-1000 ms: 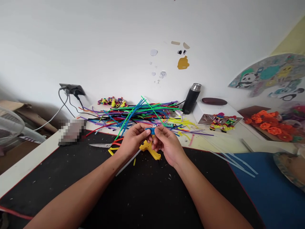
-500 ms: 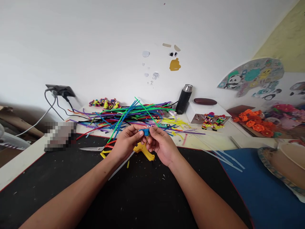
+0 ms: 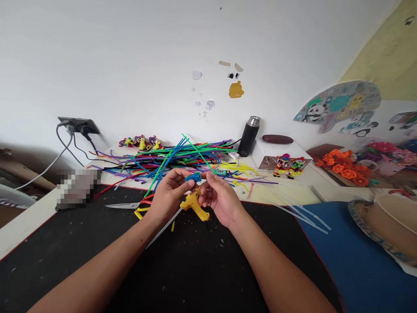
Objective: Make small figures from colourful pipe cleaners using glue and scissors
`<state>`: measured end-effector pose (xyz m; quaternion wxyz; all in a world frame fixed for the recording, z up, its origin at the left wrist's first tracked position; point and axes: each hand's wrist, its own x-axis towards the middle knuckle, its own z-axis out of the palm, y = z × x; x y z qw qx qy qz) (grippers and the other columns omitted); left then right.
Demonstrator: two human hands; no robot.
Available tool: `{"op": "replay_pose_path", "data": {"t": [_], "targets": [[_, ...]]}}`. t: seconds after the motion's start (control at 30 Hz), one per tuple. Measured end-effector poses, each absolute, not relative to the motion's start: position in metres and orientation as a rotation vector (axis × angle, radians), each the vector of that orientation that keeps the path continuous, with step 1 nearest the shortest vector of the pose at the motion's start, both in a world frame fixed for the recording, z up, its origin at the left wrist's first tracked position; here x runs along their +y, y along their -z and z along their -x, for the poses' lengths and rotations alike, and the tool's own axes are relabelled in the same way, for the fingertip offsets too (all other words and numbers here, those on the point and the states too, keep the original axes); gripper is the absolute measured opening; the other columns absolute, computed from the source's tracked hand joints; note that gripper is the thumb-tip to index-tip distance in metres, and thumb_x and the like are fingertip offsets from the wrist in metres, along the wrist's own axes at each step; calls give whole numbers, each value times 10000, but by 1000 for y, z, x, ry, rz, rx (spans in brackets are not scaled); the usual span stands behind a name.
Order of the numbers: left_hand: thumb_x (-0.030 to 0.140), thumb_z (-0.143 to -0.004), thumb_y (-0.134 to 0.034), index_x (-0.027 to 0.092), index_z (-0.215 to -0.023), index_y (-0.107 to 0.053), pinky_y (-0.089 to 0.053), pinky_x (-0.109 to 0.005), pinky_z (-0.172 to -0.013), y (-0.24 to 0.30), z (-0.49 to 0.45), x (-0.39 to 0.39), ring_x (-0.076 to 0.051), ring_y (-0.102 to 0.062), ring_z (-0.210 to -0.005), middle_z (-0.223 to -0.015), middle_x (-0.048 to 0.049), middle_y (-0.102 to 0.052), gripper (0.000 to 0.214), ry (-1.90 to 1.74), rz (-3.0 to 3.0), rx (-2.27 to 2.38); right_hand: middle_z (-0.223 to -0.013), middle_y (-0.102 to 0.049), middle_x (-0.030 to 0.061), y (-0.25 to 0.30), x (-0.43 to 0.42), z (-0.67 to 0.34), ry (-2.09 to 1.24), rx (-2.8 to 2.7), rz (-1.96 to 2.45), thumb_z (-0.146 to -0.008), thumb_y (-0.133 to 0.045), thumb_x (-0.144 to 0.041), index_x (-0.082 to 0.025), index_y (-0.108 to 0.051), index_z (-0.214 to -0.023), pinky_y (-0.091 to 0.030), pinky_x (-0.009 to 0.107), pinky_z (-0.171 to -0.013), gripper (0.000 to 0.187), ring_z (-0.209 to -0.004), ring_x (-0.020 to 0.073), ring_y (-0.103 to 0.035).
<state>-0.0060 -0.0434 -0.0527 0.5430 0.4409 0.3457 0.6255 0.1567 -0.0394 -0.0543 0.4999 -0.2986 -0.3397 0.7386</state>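
My left hand [image 3: 169, 191] pinches a small blue fuzzy piece [image 3: 193, 177], which looks like bent pipe cleaner, between thumb and fingers. Just right of it, my right hand [image 3: 221, 195] has its thumb and fingers pressed together; what they hold, if anything, is too small to make out. Below both hands a yellow glue gun [image 3: 198, 208] lies on the black mat [image 3: 182, 269]. Beside my left wrist are scissors [image 3: 125, 205] with red-orange handles, partly covered by the hand. Behind the hands spreads a pile of colourful pipe cleaners [image 3: 176, 158].
A black thermos [image 3: 249, 137] stands by a white box [image 3: 286, 150] with small fuzzy figures [image 3: 288, 166] before it. More figures [image 3: 140, 142] lie back left. Clear strips [image 3: 311, 219] rest on the blue mat [image 3: 339, 252], near a round container [image 3: 395, 217].
My right fingers have drawn slightly away from the blue piece, so more of it shows in my left hand. The whole view has shifted a little.
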Motion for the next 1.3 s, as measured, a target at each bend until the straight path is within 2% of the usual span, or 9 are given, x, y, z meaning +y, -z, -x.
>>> {"op": "replay_pose_path", "data": {"t": [0.2,0.67,0.9,1.17,1.3], "targets": [[324,-625,-1019,190,-880,-686,-563,-272,-669,53,7,-42,-147,-672,-706,-816,8,-705,441,-1521,-1063,865,-647,-667,-54,56,-42,-154,-1794,-830,771,-686,-946,-609,-189,-652,-949,-405,189,-439,577,-485,110,-644],[295,-758,-950,207,-946,-682,-562,-280,-682,62,13,-42,-158,-680,-729,-824,6,-703,339,-1432,-1206,836,-644,-660,-58,53,-41,-156,-1804,-828,766,-665,-976,-529,-192,-663,-941,-412,191,-445,537,-489,109,-646],[359,-765,-947,197,-927,-704,-568,-295,-706,61,15,-42,-171,-705,-736,-829,-10,-722,334,-1359,-1144,825,-636,-650,-62,54,-40,-158,-1771,-870,768,-668,-972,-534,-196,-662,-929,-421,194,-443,528,-486,112,-644],[315,-692,-984,198,-977,-735,-571,-286,-701,58,17,-38,-158,-685,-734,-870,-9,-729,396,-1410,-1129,860,-660,-669,-40,52,-41,-158,-1555,-1150,892,-794,-827,-651,-208,-649,-999,-440,221,-454,520,-511,146,-675],[301,-657,-996,195,-1068,-780,-568,-291,-748,55,25,-31,-164,-693,-781,-901,-22,-746,477,-1554,-1037,894,-711,-651,-35,51,-44,-162,-1317,-1398,965,-935,-707,-604,-232,-664,-1019,-447,243,-506,385,-551,147,-674]]}}
